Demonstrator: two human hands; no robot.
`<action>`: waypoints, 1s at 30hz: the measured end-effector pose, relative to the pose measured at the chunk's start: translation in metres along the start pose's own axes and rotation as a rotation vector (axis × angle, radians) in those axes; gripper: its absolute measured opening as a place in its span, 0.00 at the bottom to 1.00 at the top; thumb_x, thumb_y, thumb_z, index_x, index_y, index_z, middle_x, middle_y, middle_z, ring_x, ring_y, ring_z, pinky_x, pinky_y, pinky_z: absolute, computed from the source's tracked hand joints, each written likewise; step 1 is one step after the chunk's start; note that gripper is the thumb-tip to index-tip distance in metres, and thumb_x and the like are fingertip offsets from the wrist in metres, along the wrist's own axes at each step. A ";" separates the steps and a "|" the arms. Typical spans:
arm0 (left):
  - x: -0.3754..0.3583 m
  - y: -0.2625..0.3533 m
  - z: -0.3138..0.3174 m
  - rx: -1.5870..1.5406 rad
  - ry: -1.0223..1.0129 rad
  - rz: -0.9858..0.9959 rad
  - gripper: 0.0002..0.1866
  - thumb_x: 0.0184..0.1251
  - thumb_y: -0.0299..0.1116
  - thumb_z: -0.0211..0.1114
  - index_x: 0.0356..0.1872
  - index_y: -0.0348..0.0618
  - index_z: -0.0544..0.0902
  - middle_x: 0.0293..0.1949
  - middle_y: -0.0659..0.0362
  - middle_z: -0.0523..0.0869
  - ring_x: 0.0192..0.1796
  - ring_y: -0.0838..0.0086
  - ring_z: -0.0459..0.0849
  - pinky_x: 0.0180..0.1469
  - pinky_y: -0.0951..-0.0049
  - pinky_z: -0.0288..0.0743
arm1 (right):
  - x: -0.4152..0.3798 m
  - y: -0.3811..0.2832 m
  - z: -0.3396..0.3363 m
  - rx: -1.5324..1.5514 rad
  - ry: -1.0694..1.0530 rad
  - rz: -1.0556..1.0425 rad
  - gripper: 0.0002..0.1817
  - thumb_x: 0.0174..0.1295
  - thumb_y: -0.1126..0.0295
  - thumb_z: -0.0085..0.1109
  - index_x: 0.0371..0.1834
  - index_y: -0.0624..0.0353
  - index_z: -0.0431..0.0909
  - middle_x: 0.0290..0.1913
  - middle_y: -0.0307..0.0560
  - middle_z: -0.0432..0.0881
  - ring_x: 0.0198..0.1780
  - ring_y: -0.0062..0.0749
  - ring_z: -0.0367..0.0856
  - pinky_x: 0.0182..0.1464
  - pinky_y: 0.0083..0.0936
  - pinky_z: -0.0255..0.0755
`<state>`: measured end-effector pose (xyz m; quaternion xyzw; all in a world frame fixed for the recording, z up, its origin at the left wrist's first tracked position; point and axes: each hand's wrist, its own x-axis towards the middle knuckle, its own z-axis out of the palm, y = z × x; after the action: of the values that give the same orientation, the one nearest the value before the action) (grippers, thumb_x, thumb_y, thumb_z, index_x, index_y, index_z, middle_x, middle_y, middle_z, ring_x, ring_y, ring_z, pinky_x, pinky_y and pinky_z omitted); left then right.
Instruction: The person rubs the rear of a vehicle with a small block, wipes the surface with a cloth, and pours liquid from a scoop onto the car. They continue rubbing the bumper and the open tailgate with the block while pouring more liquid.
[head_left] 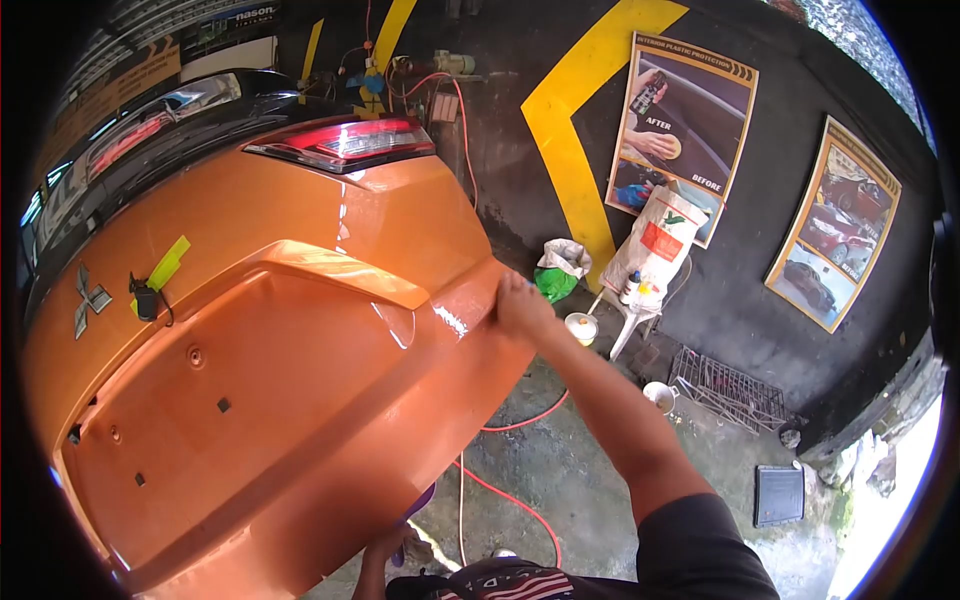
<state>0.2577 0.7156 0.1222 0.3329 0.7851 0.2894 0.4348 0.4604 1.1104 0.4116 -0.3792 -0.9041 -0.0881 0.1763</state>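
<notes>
My right hand (522,308) rests against the right corner of an orange car's rear bumper (430,395). Its fingers are curled against the panel, and what they hold, if anything, is hidden. Low in the head view, my left hand (378,552) is partly cut off by the bumper and my body. It is closed at a purple thing (421,500), whose kind I cannot make out. Wet-looking bright streaks shine on the orange paint near my right hand. Above it sits the red tail light (350,142).
A red hose (520,497) runs across the floor below the bumper. By the dark wall stand a white stool (632,322) with a sack (660,240) and bottles, a white pot (581,328), a cup (660,397) and a metal rack (730,388). A black tray (779,496) lies farther right.
</notes>
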 end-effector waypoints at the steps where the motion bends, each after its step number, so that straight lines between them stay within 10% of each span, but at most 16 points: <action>1: -0.002 0.000 -0.001 -0.003 0.004 0.003 0.14 0.43 0.34 0.75 0.28 0.35 0.84 0.29 0.54 0.87 0.32 0.69 0.85 0.37 0.66 0.78 | 0.013 0.008 -0.005 0.078 -0.174 0.140 0.32 0.64 0.66 0.51 0.66 0.81 0.60 0.66 0.74 0.69 0.68 0.59 0.70 0.66 0.45 0.68; 6: 0.002 0.005 -0.004 -0.058 -0.158 -0.217 0.14 0.44 0.34 0.75 0.29 0.36 0.83 0.29 0.54 0.87 0.33 0.68 0.85 0.37 0.65 0.78 | -0.036 -0.047 0.010 -0.143 0.248 -0.133 0.24 0.60 0.68 0.54 0.56 0.75 0.68 0.58 0.69 0.75 0.65 0.59 0.73 0.64 0.42 0.70; 11: -0.009 0.008 -0.006 0.052 -0.045 0.082 0.12 0.53 0.36 0.70 0.28 0.37 0.82 0.25 0.55 0.84 0.28 0.67 0.83 0.34 0.62 0.76 | 0.019 -0.006 -0.016 0.083 -0.169 0.157 0.22 0.61 0.67 0.53 0.55 0.72 0.69 0.56 0.63 0.77 0.61 0.55 0.77 0.63 0.44 0.71; 14: 0.016 -0.023 0.006 0.038 -0.076 0.059 0.12 0.54 0.37 0.70 0.28 0.37 0.82 0.25 0.55 0.83 0.28 0.68 0.82 0.33 0.62 0.76 | -0.025 -0.052 -0.008 -0.270 0.360 -0.194 0.21 0.59 0.65 0.58 0.49 0.70 0.71 0.50 0.59 0.79 0.54 0.52 0.81 0.57 0.41 0.75; 17: 0.017 -0.040 0.010 0.035 -0.076 0.021 0.13 0.49 0.36 0.73 0.29 0.37 0.84 0.28 0.55 0.86 0.31 0.69 0.84 0.36 0.64 0.78 | 0.009 -0.014 -0.015 0.114 -0.136 0.092 0.19 0.59 0.65 0.56 0.48 0.70 0.71 0.53 0.62 0.77 0.56 0.55 0.79 0.58 0.43 0.74; 21: 0.025 -0.043 0.015 0.057 0.074 0.132 0.13 0.50 0.38 0.72 0.29 0.39 0.84 0.28 0.56 0.85 0.31 0.68 0.83 0.35 0.64 0.78 | 0.023 -0.021 -0.024 0.066 -0.204 0.110 0.23 0.56 0.70 0.55 0.54 0.70 0.66 0.54 0.66 0.77 0.60 0.59 0.76 0.60 0.47 0.72; 22: 0.025 -0.040 0.014 0.045 0.073 0.133 0.13 0.50 0.38 0.72 0.29 0.39 0.84 0.28 0.56 0.85 0.31 0.68 0.83 0.35 0.64 0.78 | 0.013 -0.011 0.022 -0.010 0.088 -0.058 0.25 0.56 0.70 0.55 0.56 0.70 0.66 0.56 0.66 0.76 0.60 0.61 0.75 0.59 0.50 0.71; 30: 0.017 -0.046 0.009 0.028 -0.006 0.129 0.13 0.49 0.37 0.71 0.31 0.38 0.83 0.30 0.54 0.85 0.34 0.67 0.83 0.42 0.62 0.77 | 0.032 0.010 0.022 0.029 -0.109 0.001 0.33 0.54 0.74 0.54 0.66 0.69 0.62 0.64 0.64 0.74 0.64 0.55 0.75 0.61 0.46 0.71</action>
<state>0.2460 0.7025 0.0757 0.3895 0.7647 0.3049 0.4130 0.4416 1.1445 0.4039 -0.3814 -0.9133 -0.0542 0.1323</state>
